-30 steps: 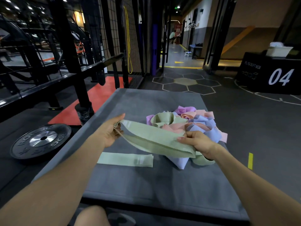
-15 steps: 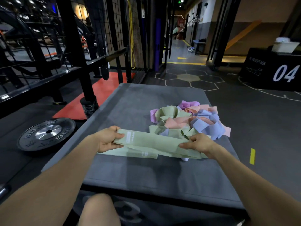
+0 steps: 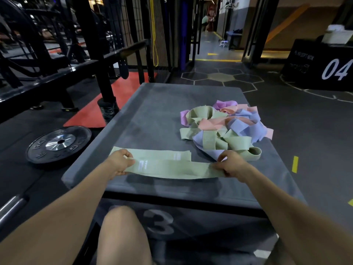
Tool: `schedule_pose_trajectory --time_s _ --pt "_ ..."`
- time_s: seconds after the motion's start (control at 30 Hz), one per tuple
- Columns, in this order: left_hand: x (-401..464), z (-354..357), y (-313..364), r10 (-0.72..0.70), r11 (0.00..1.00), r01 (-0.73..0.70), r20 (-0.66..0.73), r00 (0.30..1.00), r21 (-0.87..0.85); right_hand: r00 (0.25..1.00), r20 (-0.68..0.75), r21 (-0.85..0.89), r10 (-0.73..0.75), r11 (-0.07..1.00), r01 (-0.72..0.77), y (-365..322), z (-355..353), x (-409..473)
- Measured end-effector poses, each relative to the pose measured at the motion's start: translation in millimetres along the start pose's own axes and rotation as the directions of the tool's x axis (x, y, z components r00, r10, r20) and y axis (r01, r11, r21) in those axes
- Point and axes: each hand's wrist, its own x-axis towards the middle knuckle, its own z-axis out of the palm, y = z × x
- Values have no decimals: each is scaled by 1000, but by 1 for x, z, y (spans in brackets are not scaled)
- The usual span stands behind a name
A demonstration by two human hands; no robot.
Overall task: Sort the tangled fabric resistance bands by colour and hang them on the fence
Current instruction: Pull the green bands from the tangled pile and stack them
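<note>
A pale green band [image 3: 172,169] stretches flat, overlapping a second green band [image 3: 162,154] just behind it. Behind and right of both lies the tangled pile [image 3: 225,129] of green, pink, lilac and purple bands.

I see a dim gym: dark rubber floor [image 3: 305,131] with hexagon markings [image 3: 221,77], a red mat [image 3: 122,92], a weight plate [image 3: 59,144] lying left, black rack frames [image 3: 91,44], a black box marked 04 [image 3: 322,67], and a lit corridor [image 3: 212,35] beyond.
</note>
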Motion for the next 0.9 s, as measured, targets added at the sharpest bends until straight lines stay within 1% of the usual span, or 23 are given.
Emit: schedule_pose_trajectory --time_s 0.1,0.23,0.33,0.5,0.57,0.67,0.8,0.9 --pt "5 6 -11 78 984 -64 -79 994 167 999 -47 -20 16 1000 -17 7 6 2" --pt "15 9 -21 107 968 -81 -98 989 240 997 -64 -15 43 999 -44 15 9 4" --pt "19 10 -22 98 945 -58 -110 989 321 995 -50 -13 83 996 -84 20 8 7" --pt "23 3 -28 52 957 -14 -124 991 291 991 -67 50 116 992 -112 26 11 12" --pt "25 2 -31 47 959 -10 -123 991 284 989 -75 38 126 992 -123 26 12 12" --pt "22 3 -33 75 963 -40 -123 990 265 988 -103 -14 118 993 -120 25 12 12" --pt "22 2 -34 115 958 -67 -160 980 278 991 -113 -90 72 993 -82 22 15 10" --pt "19 0 -30 100 928 -42 -139 985 370 990 -132 -111 -43 993 29 14 17 9"
